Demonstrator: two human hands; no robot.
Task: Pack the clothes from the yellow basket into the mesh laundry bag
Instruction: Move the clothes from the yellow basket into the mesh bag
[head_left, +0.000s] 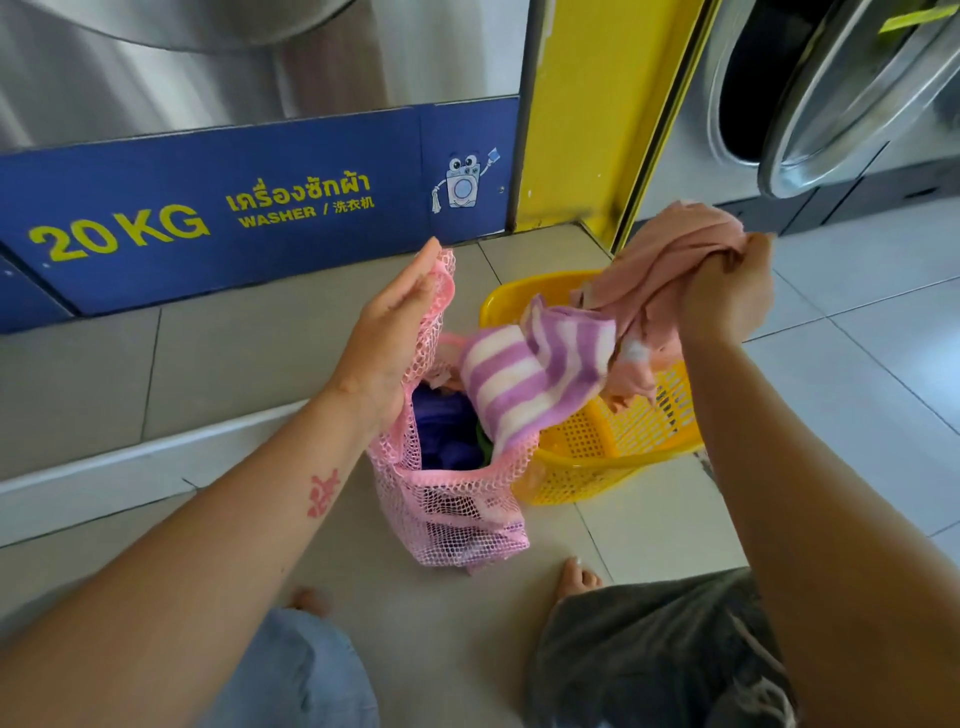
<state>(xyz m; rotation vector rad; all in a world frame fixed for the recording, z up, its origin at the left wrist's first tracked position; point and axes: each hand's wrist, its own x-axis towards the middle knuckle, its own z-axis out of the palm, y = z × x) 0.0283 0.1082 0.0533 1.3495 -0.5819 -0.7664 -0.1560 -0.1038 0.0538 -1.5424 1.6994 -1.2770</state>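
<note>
While L hand (395, 322) pinches the bag (457, 509) rim open, R hand (727, 296) grips pink cloth (670, 249) tight, up & right of bag mouth.

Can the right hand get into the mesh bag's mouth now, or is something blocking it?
Probably yes, but not cleanly. The left hand holds up the rim of the mesh laundry bag, so its mouth gapes. The striped towel drapes across part of it, and the right hand has its grip on a pink garment.
</note>
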